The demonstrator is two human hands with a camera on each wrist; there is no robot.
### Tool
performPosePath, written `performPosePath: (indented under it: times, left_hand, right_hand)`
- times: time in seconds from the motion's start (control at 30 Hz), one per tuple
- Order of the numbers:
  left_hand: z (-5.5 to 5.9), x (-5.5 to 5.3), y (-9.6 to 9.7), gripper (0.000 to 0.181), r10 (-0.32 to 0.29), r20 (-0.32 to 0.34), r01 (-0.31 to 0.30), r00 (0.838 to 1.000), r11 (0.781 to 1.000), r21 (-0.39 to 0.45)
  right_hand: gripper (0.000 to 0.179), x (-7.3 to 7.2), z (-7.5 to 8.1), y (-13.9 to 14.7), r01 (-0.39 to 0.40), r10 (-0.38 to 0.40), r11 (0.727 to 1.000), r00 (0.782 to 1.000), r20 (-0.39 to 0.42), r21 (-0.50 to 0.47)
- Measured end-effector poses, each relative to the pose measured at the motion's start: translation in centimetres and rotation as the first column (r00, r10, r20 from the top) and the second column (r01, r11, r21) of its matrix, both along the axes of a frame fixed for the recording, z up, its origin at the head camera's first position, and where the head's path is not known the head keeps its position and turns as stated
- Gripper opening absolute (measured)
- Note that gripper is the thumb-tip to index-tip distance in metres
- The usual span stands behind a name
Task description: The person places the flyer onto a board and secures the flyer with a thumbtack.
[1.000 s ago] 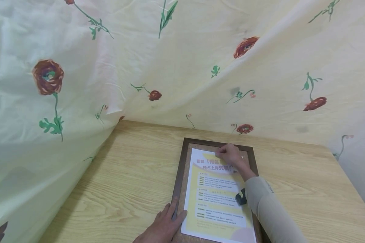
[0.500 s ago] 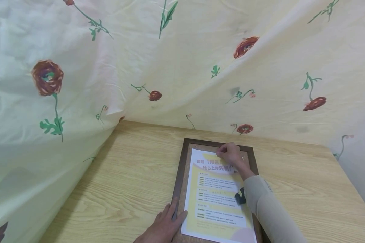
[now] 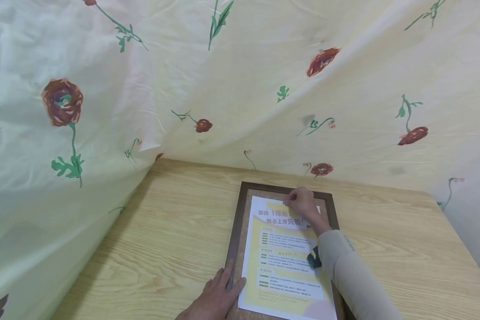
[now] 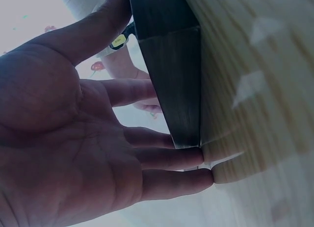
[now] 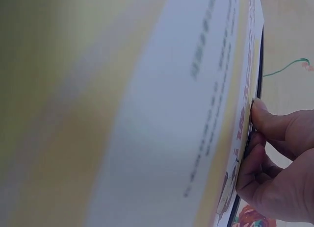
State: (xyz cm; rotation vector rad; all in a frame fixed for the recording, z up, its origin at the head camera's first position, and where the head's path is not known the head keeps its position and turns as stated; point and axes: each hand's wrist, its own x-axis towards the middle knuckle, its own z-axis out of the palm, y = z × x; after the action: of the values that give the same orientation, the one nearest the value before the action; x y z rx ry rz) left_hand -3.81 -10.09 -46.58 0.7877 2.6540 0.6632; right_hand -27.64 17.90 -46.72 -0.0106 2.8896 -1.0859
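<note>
A printed poster, yellow and white with pink lettering, lies on a cork board with a dark brown frame. My left hand rests along the frame's left side. In the left wrist view its fingers are straight against the frame's outer side, the thumb reaching over the top. Near the poster's top middle is my right hand, fingers bent. Its thumb and forefinger pinch a tiny thing right at the paper; the fingertips hide most of it, so I cannot tell its kind.
The board lies on a light wood table, near its back edge. Behind and to the left hangs a pale curtain printed with red flowers. A black device sits at the right wrist, over the poster.
The right sleeve and the device at that wrist have shifted slightly left. The fingers stay at the poster's top, and the left hand and the board have not moved.
</note>
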Motion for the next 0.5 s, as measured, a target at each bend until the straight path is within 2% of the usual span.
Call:
performPosePath:
  times: [0.3,0.5]
  left_hand:
    - [0.03,-0.06,0.02,0.099,0.002,0.01,-0.002,1.0,1.0,-0.004]
    - [0.12,-0.04,0.09,0.098,0.002,0.015,-0.002,1.0,1.0,-0.001]
  right_hand:
    - [0.007,0.03,-0.02,0.2,0.001,-0.001,1.0,1.0,-0.015,0.008]
    - [0.01,0.04,0.1,0.56,0.006,-0.006,1.0,1.0,0.012,0.002]
